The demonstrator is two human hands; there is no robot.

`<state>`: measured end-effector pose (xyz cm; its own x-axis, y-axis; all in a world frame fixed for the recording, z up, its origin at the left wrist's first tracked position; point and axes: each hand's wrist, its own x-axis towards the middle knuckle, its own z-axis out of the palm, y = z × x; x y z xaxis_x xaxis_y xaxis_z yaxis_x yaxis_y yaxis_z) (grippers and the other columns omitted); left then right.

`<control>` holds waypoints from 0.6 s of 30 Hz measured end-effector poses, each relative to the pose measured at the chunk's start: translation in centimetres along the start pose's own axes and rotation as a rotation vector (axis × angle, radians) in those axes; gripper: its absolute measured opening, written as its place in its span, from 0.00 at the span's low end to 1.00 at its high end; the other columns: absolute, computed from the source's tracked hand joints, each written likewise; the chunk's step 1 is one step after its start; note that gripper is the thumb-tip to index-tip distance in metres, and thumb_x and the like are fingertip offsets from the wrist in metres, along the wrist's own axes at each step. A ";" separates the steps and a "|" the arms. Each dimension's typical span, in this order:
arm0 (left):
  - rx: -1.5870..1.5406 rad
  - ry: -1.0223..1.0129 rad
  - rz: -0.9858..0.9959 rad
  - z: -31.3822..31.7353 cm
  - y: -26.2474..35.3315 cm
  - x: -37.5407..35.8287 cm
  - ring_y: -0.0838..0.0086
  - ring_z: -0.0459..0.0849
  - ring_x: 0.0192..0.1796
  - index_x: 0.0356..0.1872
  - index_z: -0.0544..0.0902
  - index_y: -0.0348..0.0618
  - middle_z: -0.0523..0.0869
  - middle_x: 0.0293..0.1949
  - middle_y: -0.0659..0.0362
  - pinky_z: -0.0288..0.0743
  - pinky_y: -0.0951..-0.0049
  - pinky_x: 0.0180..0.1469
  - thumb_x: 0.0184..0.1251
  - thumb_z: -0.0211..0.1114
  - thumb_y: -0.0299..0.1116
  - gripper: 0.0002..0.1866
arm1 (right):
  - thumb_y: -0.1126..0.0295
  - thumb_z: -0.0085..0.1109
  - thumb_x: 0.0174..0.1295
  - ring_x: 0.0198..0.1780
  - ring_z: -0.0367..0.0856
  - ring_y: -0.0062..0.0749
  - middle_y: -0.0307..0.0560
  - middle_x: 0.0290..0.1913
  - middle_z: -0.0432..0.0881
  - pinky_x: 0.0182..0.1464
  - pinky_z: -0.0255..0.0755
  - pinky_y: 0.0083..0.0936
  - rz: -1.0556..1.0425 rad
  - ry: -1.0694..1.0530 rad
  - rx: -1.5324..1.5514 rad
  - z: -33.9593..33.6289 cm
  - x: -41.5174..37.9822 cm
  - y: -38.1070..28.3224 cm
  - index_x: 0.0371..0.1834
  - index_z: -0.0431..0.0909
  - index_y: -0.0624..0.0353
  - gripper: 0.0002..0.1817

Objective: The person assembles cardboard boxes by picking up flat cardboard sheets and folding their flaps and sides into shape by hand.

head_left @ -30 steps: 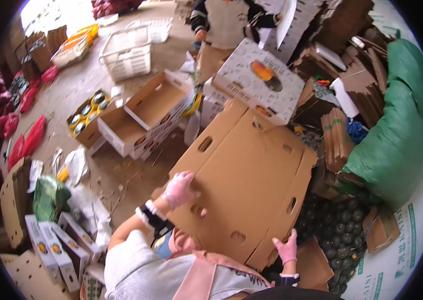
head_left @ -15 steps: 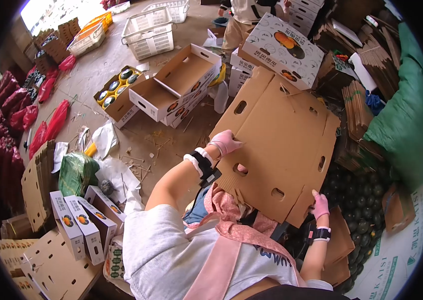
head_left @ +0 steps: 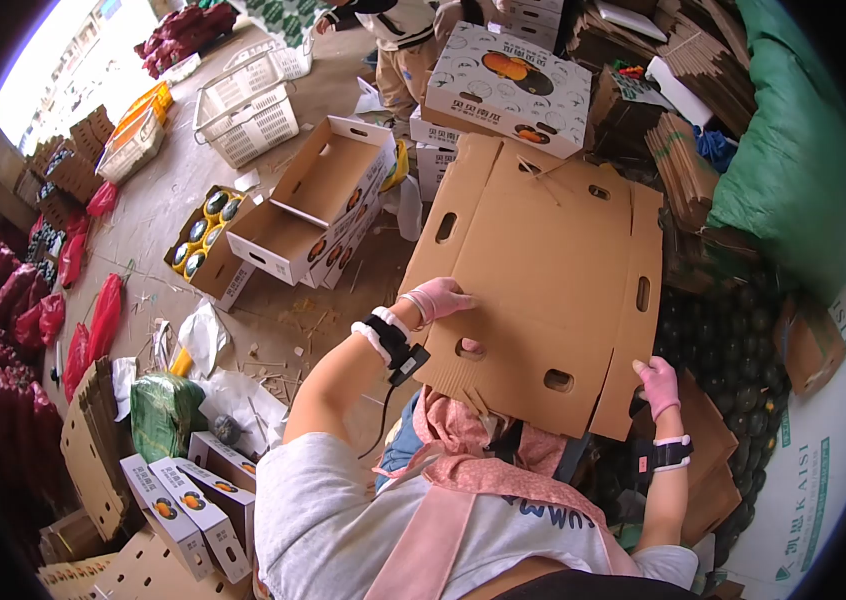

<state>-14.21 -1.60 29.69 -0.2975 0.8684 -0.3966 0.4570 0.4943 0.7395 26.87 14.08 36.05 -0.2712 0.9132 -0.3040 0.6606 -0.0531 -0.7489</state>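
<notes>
A flat, unfolded cardboard box blank (head_left: 543,270), brown side up with hand holes and slits, lies tilted in front of me. My left hand (head_left: 438,300), in a pink glove, grips its near left edge with fingers over the top. A bit of pink shows through a hand hole close by. My right hand (head_left: 659,387), also gloved, is at the near right corner flap (head_left: 618,395). Its thumb tip meets the flap's edge; the other fingers are partly hidden. Thin dry stalks lie on the blank's far part.
A printed white carton (head_left: 513,80) stands beyond the blank. Open trays (head_left: 313,200) and a box of yellow-wrapped round produce (head_left: 208,235) are left of it. Dark round produce (head_left: 728,345) is heaped right. Folded cartons (head_left: 188,510) stand lower left. A person (head_left: 403,50) is at the back.
My view has shifted, and the blank sits slightly lower and flatter. My right hand has moved a little outward and up along the flap's edge; my left hand keeps its hold.
</notes>
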 end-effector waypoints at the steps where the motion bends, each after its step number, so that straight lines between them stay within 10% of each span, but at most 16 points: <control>1: -0.066 -0.017 -0.030 -0.4 0.0 -0.3 0.66 0.81 0.33 0.40 0.81 0.33 0.83 0.29 0.54 0.74 0.69 0.38 0.54 0.64 0.51 0.26 | 0.66 0.60 0.57 0.26 0.70 0.20 0.36 0.26 0.75 0.31 0.68 0.20 -0.037 0.014 0.052 -0.1 0.6 1.1 0.31 0.76 0.62 0.10; 3: -0.195 -0.042 -0.068 -1.5 0.2 -1.1 0.70 0.80 0.30 0.40 0.81 0.35 0.82 0.27 0.57 0.74 0.72 0.36 0.55 0.65 0.49 0.24 | 0.70 0.57 0.58 0.30 0.73 0.22 0.39 0.30 0.77 0.35 0.72 0.21 -0.112 0.039 0.161 0.0 0.7 1.2 0.34 0.75 0.62 0.07; 4: -0.258 -0.053 -0.076 -1.9 0.2 -1.5 0.72 0.79 0.29 0.40 0.81 0.35 0.81 0.27 0.58 0.75 0.73 0.35 0.55 0.66 0.47 0.23 | 0.74 0.54 0.58 0.38 0.77 0.27 0.43 0.37 0.79 0.42 0.74 0.26 -0.015 -0.129 0.730 0.1 -0.9 -0.5 0.40 0.72 0.64 0.08; 9: -0.039 0.452 -0.048 -3.7 -2.5 -1.4 0.63 0.84 0.37 0.50 0.76 0.37 0.84 0.35 0.50 0.77 0.69 0.42 0.53 0.68 0.50 0.30 | 0.79 0.50 0.57 0.49 0.78 0.35 0.49 0.49 0.77 0.52 0.72 0.32 -0.110 -0.148 0.845 -0.1 -2.9 -1.0 0.65 0.56 0.55 0.30; 15: 0.532 0.549 -0.146 -5.1 -1.2 -3.5 0.56 0.82 0.46 0.54 0.72 0.36 0.83 0.41 0.46 0.74 0.64 0.50 0.49 0.68 0.54 0.37 | 0.80 0.51 0.56 0.56 0.75 0.38 0.51 0.58 0.73 0.58 0.69 0.36 -0.033 -0.413 0.807 -0.8 -4.7 0.7 0.74 0.40 0.43 0.44; 18: 0.263 0.080 -0.225 -6.7 -0.2 -3.5 0.51 0.74 0.58 0.63 0.65 0.41 0.73 0.59 0.46 0.69 0.63 0.58 0.49 0.68 0.58 0.44 | 0.78 0.55 0.56 0.60 0.73 0.39 0.49 0.62 0.71 0.64 0.63 0.37 0.028 -0.425 0.774 -1.2 -4.1 2.3 0.74 0.41 0.45 0.44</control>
